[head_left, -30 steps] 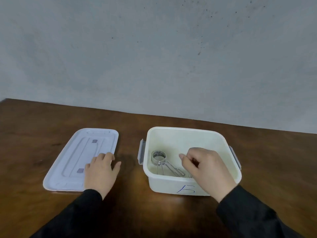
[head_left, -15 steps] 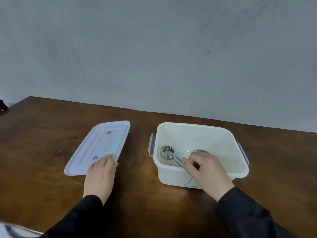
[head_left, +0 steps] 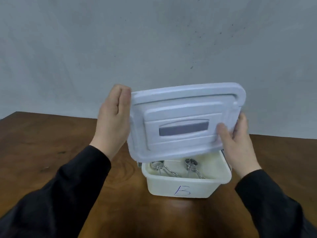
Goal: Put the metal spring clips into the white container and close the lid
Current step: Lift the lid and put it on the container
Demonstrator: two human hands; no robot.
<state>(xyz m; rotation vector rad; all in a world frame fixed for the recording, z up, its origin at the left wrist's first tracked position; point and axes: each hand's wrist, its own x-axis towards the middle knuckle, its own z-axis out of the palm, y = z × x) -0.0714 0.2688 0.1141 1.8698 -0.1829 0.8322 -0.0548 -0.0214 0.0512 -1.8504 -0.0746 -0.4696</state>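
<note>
The white container [head_left: 187, 187], marked with a blue letter on its front, stands on the wooden table. Two metal spring clips lie inside it: one at the left [head_left: 160, 168], one near the middle [head_left: 193, 167]. The pale lid [head_left: 185, 121] hangs in the air above the container, tilted with its top face toward me, and hides the container's far half. My left hand [head_left: 114, 117] grips the lid's left edge. My right hand [head_left: 237, 141] grips its right edge, thumb on the lid's face.
The brown wooden table [head_left: 51, 152] stretches left and right of the container, its back edge against a grey wall [head_left: 154, 40]. My black sleeves reach in from the bottom corners.
My left hand lifted the lid off the table and brought it over the container. My right hand left the clips inside and took the lid's right edge.
</note>
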